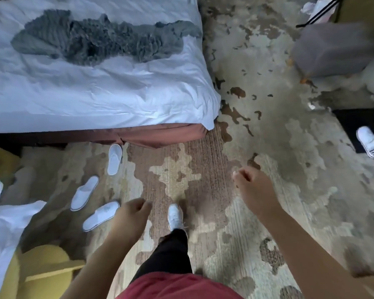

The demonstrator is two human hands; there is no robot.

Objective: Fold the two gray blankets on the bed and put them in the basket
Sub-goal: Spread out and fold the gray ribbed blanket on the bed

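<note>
Gray blankets in one crumpled heap on the bed, on its white sheet, reaching to the bed's right edge; no telling one blanket from the other. Unfolded, touched by neither grip. Left grip low over the carpet, well apart from the bed, fingers loosely curled, holding nothing. Right grip likewise released, fingers loosely curled, nothing in it, out over the carpet off the bed's corner. Between the two arms, a white shoe under a black trouser leg. Left of the left grip, three white slippers scattered on the carpet near the bed's foot. At the bottom left, a yellow chair with white cloth beside it. Top right, a blurred gray rounded thing; at the right edge, another foot in white.
</note>
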